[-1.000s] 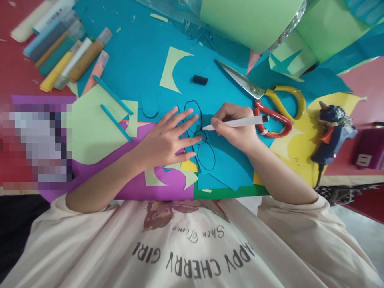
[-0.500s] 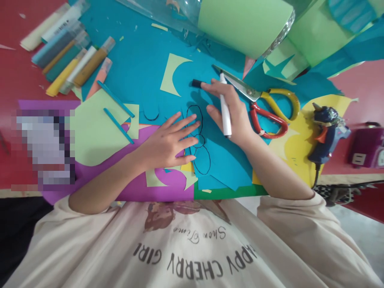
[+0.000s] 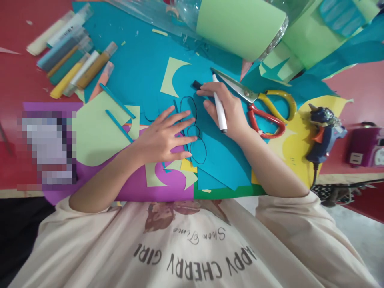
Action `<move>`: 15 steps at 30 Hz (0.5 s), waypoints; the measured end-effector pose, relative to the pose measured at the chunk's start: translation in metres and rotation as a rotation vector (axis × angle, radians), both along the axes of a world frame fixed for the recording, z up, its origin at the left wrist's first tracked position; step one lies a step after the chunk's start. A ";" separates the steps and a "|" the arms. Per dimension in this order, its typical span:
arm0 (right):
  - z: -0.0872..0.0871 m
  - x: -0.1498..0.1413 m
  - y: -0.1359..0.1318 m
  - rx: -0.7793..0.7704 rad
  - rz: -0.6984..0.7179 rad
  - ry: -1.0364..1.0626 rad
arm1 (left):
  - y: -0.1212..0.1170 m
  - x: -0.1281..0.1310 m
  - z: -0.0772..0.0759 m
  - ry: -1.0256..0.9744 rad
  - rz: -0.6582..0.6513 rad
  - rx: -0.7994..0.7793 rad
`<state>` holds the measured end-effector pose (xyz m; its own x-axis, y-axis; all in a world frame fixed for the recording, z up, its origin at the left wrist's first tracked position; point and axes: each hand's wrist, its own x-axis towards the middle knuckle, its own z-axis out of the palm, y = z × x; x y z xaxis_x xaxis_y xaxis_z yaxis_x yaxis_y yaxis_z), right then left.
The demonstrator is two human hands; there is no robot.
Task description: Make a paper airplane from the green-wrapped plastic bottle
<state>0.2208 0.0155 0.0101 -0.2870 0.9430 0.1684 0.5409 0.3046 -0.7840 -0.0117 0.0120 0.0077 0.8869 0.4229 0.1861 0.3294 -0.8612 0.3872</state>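
Note:
My left hand (image 3: 165, 138) lies flat with fingers spread on a piece of blue paper (image 3: 220, 160). Black outlines of a small circle with longer petal shapes are drawn there, partly under my fingertips. In my right hand (image 3: 229, 108) a white marker (image 3: 220, 110) is tucked between the fingers, slanting across the hand. The thumb and fingertips of that hand reach toward a black marker cap (image 3: 196, 85); the fingertips are at its near end, and whether they grip it I cannot tell. Beside this hand lie scissors (image 3: 255, 98) with one yellow and one red handle.
Several markers (image 3: 75, 60) lie at the upper left. Green paper (image 3: 99, 128) with blue strips is left of my hand. A green-wrapped clear bottle (image 3: 240, 28) lies at the back. A glue gun (image 3: 322, 136) rests on yellow paper (image 3: 300, 140) at the right.
My right hand has lifted the marker from the drawing, turned it back between the fingers and moved up to the black cap. My left hand and the drawn paper have shifted slightly.

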 end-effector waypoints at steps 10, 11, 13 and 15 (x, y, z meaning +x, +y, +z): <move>0.005 -0.016 -0.033 -0.016 0.072 0.542 | -0.002 0.003 0.007 -0.283 0.516 -0.246; 0.006 -0.019 -0.037 -0.046 0.110 0.574 | -0.002 0.003 0.007 -0.308 0.537 -0.277; 0.007 -0.024 -0.043 -0.075 0.189 0.619 | -0.003 0.004 0.006 -0.357 0.556 -0.340; 0.007 -0.026 -0.046 -0.081 0.238 0.660 | -0.004 0.005 0.006 -0.412 0.571 -0.408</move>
<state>0.1943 -0.0302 0.0166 -0.3496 0.8841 0.3101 -0.1295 0.2822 -0.9506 -0.0064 0.0084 0.0133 0.4077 0.8944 0.1837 0.4379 -0.3681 0.8202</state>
